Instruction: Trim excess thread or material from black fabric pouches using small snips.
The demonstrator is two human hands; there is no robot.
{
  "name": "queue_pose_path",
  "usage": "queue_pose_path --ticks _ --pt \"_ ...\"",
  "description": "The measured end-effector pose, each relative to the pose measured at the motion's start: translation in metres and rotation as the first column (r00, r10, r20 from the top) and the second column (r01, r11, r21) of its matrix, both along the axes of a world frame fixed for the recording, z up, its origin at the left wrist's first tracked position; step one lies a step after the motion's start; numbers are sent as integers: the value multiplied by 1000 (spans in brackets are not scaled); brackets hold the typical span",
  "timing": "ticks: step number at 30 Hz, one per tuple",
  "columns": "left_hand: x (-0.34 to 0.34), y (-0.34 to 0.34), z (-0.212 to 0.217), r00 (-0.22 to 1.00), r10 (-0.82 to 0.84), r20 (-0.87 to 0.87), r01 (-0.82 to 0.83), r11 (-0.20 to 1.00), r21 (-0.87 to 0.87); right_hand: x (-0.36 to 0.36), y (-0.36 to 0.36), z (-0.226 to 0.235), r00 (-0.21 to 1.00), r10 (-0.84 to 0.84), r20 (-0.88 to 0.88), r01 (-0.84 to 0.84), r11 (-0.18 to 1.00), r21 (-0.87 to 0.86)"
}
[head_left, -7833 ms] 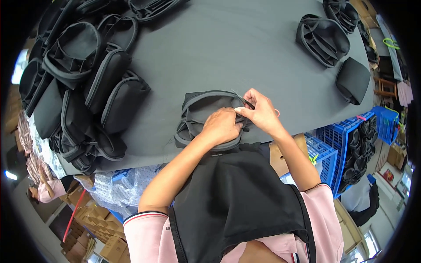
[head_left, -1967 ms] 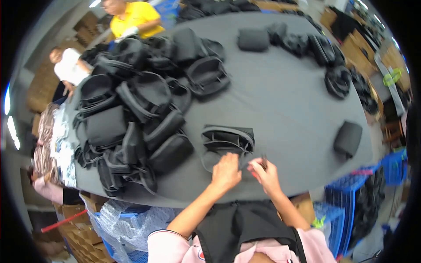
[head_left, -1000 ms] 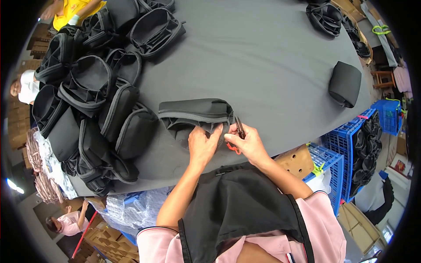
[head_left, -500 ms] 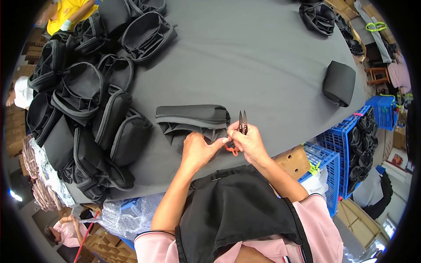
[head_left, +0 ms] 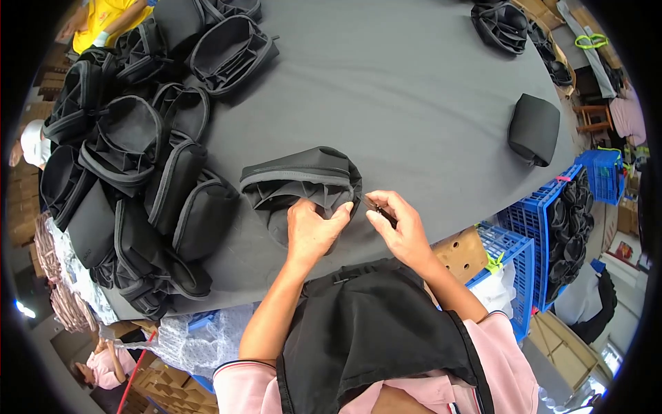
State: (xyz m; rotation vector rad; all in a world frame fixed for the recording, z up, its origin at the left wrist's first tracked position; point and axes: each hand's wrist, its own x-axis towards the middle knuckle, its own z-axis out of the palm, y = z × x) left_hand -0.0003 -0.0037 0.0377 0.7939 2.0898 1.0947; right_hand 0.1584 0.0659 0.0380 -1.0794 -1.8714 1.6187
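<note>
In front of me on the grey-covered table lies a black zippered pouch (head_left: 303,168), its mouth gaping toward me. My left hand (head_left: 314,231) grips the pouch near its right end, thumb on the outside and the other fingers partly hidden in the opening. Just to the right, my right hand (head_left: 403,228) holds small dark thread snips (head_left: 383,211), with the blades turned toward the pouch's right end. Whether the tips touch the pouch I cannot tell.
Many black pouches (head_left: 131,138) are heaped on the table's left. One closed pouch (head_left: 534,130) sits near the right edge. Blue crates (head_left: 545,221) with more pouches stand at the right, beside a brown cardboard piece (head_left: 460,255). A person in yellow (head_left: 110,21) is at the far left.
The snips have swung from pointing away from me to pointing left at the pouch. The pouch's top has bulged up and its mouth is wider. The orange loop is out of sight.
</note>
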Motion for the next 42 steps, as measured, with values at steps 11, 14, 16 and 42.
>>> queue_pose_path --ticks 11,14,16,42 --pt "1 0 12 998 -51 47 54 996 -66 -7 15 14 995 46 88 -66 971 229" --pt "3 0 16 996 -48 81 53 997 -64 -7 18 23 968 35 249 -171 816 553" --pt "4 1 17 992 -43 117 48 998 -47 -7 18 23 964 35 264 -197 759 620" --pt "3 3 21 993 -64 103 69 997 -45 -6 18 35 919 27 392 -330 595 733"
